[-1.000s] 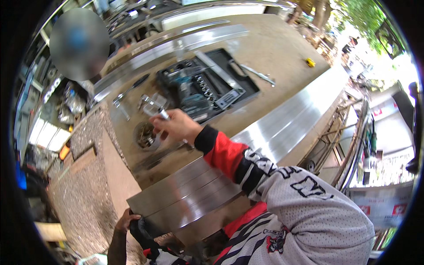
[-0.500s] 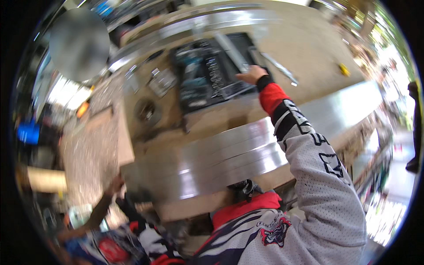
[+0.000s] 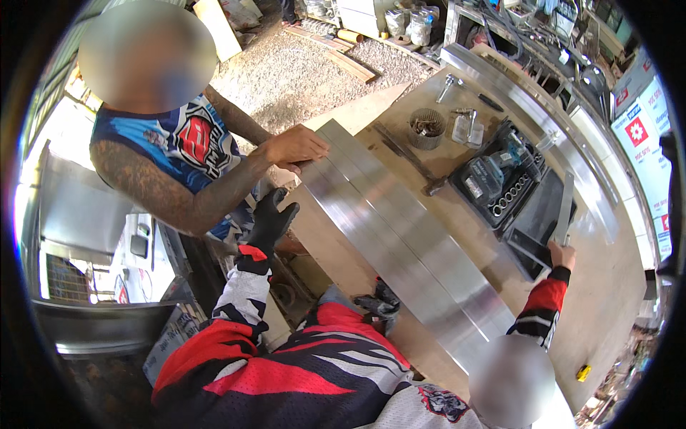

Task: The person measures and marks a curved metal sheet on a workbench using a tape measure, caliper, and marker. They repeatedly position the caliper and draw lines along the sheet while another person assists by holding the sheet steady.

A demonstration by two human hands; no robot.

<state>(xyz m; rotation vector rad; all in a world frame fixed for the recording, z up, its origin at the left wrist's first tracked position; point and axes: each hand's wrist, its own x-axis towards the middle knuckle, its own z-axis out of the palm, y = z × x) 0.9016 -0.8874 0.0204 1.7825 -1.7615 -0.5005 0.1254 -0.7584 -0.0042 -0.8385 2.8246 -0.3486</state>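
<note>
My right hand (image 3: 562, 254), bare, is closed on the lower end of a flat silver steel bar (image 3: 566, 204) at the right of the bench. A darker bar (image 3: 529, 247) meets it near my fingers; whether the two are joined I cannot tell. Both lie over the lid side of an open black tool case (image 3: 468, 187) holding a teal power tool (image 3: 504, 166) and a row of sockets (image 3: 511, 194). My left hand (image 3: 271, 220), in a black glove, hangs with fingers apart, off the bench, near the end of long shiny metal strips (image 3: 400, 222).
A co-worker's hand (image 3: 296, 148) rests at the strips' far left end. Behind the strips lie a hammer (image 3: 411, 161), a mesh cup (image 3: 427, 129) of small parts and a clear container (image 3: 468, 132). A curved metal strip (image 3: 543, 132) runs along the back; a yellow tape measure (image 3: 584, 372) sits right.
My view has swung left, bringing the co-worker and my gloved left hand plainly into sight. My right hand stays at the end of the steel bar.
</note>
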